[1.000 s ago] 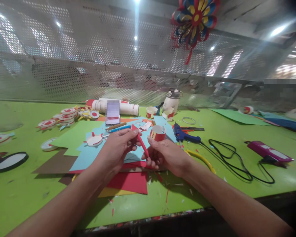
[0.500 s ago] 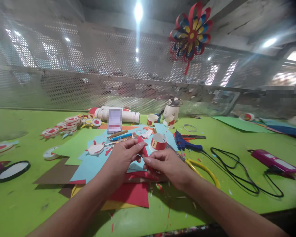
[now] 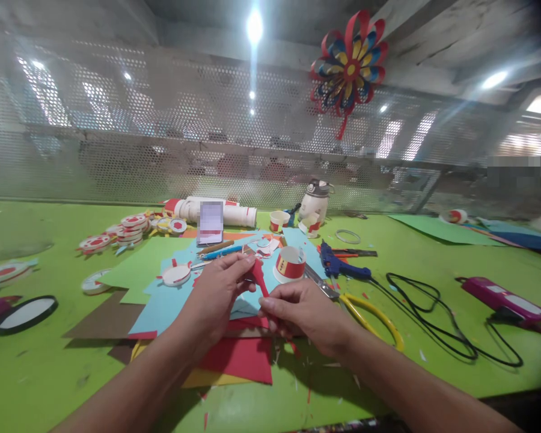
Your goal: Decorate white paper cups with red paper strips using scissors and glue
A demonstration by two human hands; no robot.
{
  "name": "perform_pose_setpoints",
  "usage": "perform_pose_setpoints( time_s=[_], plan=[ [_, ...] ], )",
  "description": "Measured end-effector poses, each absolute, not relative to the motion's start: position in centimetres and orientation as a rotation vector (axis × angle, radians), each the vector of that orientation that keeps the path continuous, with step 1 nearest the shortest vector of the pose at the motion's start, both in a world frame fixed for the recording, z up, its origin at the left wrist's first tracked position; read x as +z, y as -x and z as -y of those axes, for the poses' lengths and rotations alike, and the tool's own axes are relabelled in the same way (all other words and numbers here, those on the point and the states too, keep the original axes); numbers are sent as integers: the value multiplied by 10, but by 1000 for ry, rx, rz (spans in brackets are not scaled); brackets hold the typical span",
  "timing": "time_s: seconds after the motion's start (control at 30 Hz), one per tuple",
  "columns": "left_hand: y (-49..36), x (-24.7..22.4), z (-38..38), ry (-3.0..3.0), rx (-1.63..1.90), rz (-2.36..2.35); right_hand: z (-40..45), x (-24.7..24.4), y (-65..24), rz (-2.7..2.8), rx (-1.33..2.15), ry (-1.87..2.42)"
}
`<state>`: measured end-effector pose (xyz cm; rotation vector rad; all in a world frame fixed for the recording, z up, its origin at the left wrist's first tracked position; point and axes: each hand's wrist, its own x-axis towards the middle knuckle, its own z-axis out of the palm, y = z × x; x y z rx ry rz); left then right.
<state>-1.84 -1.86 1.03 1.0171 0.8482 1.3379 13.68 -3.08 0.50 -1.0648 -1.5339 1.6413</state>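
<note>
A piece of red paper [image 3: 258, 279] is stretched between my two hands, over the heap of coloured sheets. My left hand [image 3: 228, 282] pinches its wider upper end. The fingers of my right hand [image 3: 300, 307] are closed on its narrow lower end, where a red strip shows below them. Just beyond my hands a cut paper cup [image 3: 291, 262] with a red and yellow band stands on the light blue paper [image 3: 162, 313]. Left of my left hand lies a white disc [image 3: 177, 275] with red tabs.
Yellow-handled scissors [image 3: 374, 319] and a blue glue gun [image 3: 347, 264] with a black cord lie to the right. A phone [image 3: 210, 224] stands upright at the back, near a bottle [image 3: 314, 201]. Stacked paper discs [image 3: 133, 228] are at the left. Scraps litter the green table [image 3: 333, 409].
My right hand has moved slightly down and away from my left hand. More of the red paper now shows between them, drawn out into a narrow strip.
</note>
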Motion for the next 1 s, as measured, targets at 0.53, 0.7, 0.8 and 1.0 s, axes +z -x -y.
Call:
perform_pose_setpoints(
  time_s=[0.53, 0.7, 0.8, 1.0],
  plan=[
    [13, 10, 27, -984, 1259, -830, 28, -2, -136, 1406, 1682, 1055],
    [13, 9, 29, -938, 1193, -910, 29, 1, -135, 1472, 1644, 1087],
    [14, 6, 27, -962, 1231, -843, 31, 4, -137, 1631, 1488, 1065],
    [15, 3, 23, -1025, 1244, -714, 31, 9, -142, 1577, 1188, 1052]
  ],
)
